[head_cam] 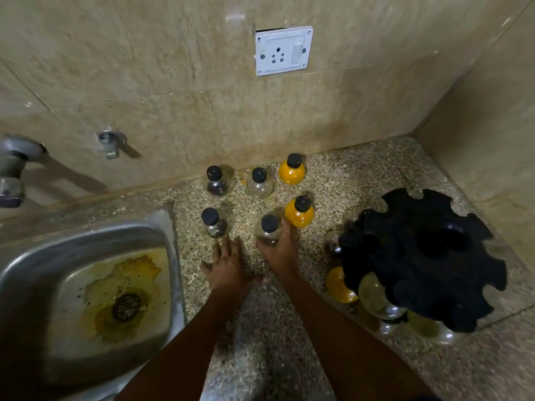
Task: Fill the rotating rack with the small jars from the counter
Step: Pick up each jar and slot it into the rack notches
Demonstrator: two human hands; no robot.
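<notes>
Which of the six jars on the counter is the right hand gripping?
The clear jar in the middle of the front row; the right hand wraps its body. The other five stand untouched, and the left hand lies flat on the counter.

Six black-capped jars crowd the back of the speckled counter in two rows, with narrow gaps between them. The back row of three stands just beside the wall, no passing behind. Open counter lies in front of the front row and runs down toward the camera. On the right the black rack blocks the way, jars hanging under it. On the left the steel sink drops away.
</notes>
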